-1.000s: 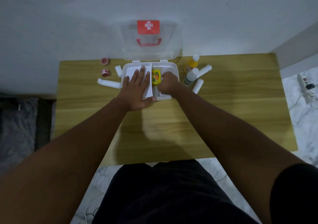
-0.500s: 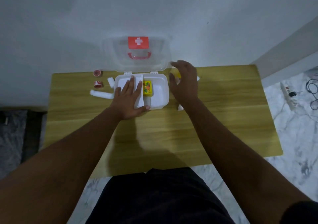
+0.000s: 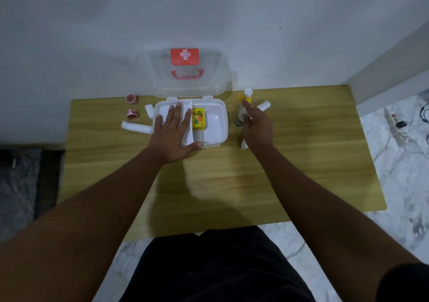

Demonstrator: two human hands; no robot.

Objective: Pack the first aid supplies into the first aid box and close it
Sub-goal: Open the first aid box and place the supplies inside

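The white first aid box (image 3: 222,120) stands open on the wooden table (image 3: 301,150), its clear lid (image 3: 185,76) with a red cross propped against the wall. A yellow packet (image 3: 199,121) lies in the box's middle. My left hand (image 3: 173,137) rests flat, fingers spread, on the white insert in the left half. My right hand (image 3: 257,127) is right of the box, its fingers curled on an upright white bottle (image 3: 238,119). A yellow bottle (image 3: 247,94) stands just behind. White bandage rolls lie at right (image 3: 264,105), under my wrist (image 3: 243,144) and at left (image 3: 135,127).
Two red tape rolls (image 3: 131,98) (image 3: 132,113) and a short white roll (image 3: 149,110) lie left of the box. The wall runs right behind the table. A power strip with cables (image 3: 394,123) is on the marble floor at right, a dark rug (image 3: 16,185) at left.
My right hand left the box's right compartment, swung out over the bottles, then came down onto the white bottle. My left hand stayed flat on the box.
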